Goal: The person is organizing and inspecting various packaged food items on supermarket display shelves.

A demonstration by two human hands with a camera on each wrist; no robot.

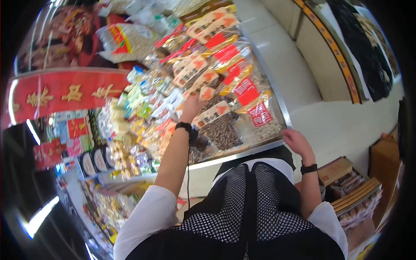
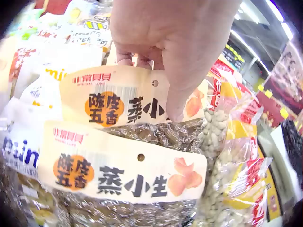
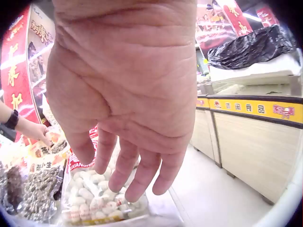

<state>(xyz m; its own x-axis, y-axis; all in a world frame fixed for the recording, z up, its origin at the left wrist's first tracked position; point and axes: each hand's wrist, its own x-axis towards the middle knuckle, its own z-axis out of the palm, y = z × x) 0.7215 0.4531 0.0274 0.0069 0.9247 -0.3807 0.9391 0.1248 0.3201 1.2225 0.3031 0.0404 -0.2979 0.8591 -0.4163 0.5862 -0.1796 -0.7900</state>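
My left hand [image 1: 192,108] reaches over the display of bagged foods. In the left wrist view its thumb lies over the beige top label of a bag of peanuts [image 2: 128,99], with fingers behind, pinching it. A second bag of brown peanuts [image 2: 118,175] with the same label lies in front and overlaps it. My right hand [image 1: 295,142] hangs beside the front right corner of the display, holding nothing. The right wrist view shows its fingers [image 3: 128,177] loosely extended, overlapping a clear bag of pale nuts [image 3: 97,194] with a red label.
A metal edge [image 1: 284,110] borders the display. Red-labelled bags [image 1: 246,92] run along its right side, and mixed small packets [image 1: 143,95] fill the left. Across the tiled aisle [image 1: 299,82] stands a counter [image 1: 318,56] with a yellow strip. Boxes [image 1: 336,171] stand at lower right.
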